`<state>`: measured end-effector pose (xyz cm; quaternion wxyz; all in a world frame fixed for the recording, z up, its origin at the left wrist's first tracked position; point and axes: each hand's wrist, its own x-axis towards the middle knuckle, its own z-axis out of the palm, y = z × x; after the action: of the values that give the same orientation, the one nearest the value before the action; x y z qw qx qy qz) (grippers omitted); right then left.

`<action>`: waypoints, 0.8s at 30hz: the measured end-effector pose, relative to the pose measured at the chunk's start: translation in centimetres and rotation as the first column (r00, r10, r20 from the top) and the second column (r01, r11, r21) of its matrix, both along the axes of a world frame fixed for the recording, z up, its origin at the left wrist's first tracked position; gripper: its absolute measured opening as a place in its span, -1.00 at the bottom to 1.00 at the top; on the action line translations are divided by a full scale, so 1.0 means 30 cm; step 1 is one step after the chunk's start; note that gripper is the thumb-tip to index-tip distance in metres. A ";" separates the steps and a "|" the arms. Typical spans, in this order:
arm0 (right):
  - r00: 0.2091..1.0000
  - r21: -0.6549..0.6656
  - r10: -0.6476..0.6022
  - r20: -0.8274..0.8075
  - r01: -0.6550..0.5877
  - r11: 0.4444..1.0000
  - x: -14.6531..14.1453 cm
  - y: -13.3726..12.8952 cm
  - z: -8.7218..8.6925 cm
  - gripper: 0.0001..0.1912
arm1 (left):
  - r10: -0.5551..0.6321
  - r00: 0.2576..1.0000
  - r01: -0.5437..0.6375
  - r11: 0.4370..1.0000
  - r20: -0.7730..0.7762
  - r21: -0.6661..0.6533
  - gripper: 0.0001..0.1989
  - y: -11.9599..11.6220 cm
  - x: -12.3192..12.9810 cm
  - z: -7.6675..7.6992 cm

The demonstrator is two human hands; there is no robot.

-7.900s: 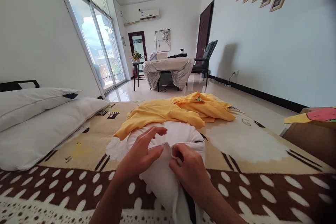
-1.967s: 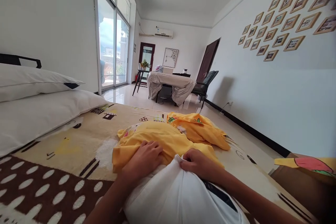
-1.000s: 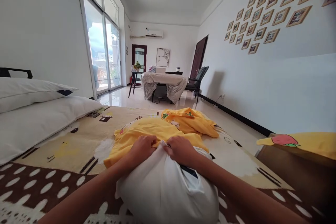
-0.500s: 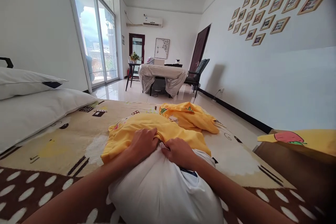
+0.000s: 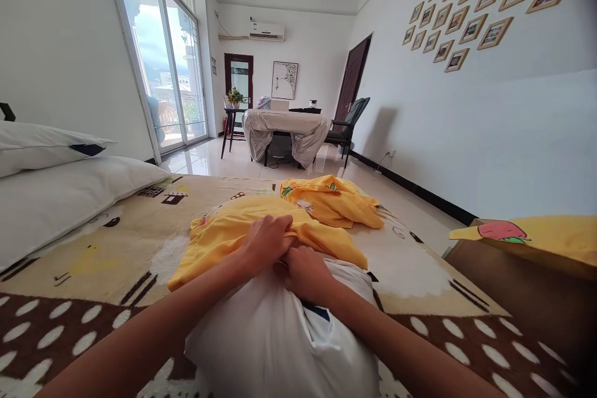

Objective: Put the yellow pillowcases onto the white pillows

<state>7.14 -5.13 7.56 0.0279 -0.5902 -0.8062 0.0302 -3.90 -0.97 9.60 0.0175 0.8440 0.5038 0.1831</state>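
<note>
A white pillow lies close in front of me, its far edge bunched up under my hands. Beyond it a yellow cloth cover, which looks like a pillowcase, is spread on the bed and meets the pillow at my fingers. My left hand is closed with a fold of the yellow cover in its grip. Right beside it and touching it, my right hand is closed on the gathered edge of the white pillow. The fingertips of both hands are partly hidden.
Another crumpled yellow cloth lies farther out on the patterned blanket. White pillows rest at the left. On the right a yellow printed cloth hangs over a brown box-like thing. A covered table stands beyond the bed.
My left hand has moved up and over toward the right, now overlapping my right hand's fingers. The pillow's gathered edge is now more covered by the hands. The view has shifted slightly.
</note>
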 end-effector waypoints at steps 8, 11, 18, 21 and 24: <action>0.999 0.080 -0.036 0.016 0.035 0.996 0.034 -0.019 0.029 -0.68 | 0.085 0.952 -0.026 0.979 -0.293 0.200 -0.75 -0.146 -0.093 -0.020; 0.996 0.099 -0.084 0.004 0.083 0.992 0.055 -0.015 0.030 -0.64 | 0.172 0.931 -0.086 0.961 -0.323 0.262 -0.73 -0.162 -0.149 -0.041; 0.995 0.095 -0.099 -0.025 0.101 0.990 0.090 0.022 0.045 -0.68 | 0.188 0.910 -0.045 0.931 -0.370 0.362 -0.74 -0.180 -0.319 -0.094; 0.992 0.094 -0.110 -0.059 0.116 0.989 0.096 0.031 0.047 -0.68 | 0.174 0.920 -0.029 0.924 -0.351 0.382 -0.71 -0.179 -0.389 -0.148; 0.990 0.093 -0.116 -0.080 0.123 0.988 0.100 0.033 0.045 -0.69 | 0.124 0.948 0.014 0.906 -0.294 0.424 -0.60 -0.194 -0.434 -0.209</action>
<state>10.13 -4.14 8.90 0.0885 -0.6338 -0.7683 0.0109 -16.91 -6.78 3.33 -0.2504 0.8314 0.4726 0.1509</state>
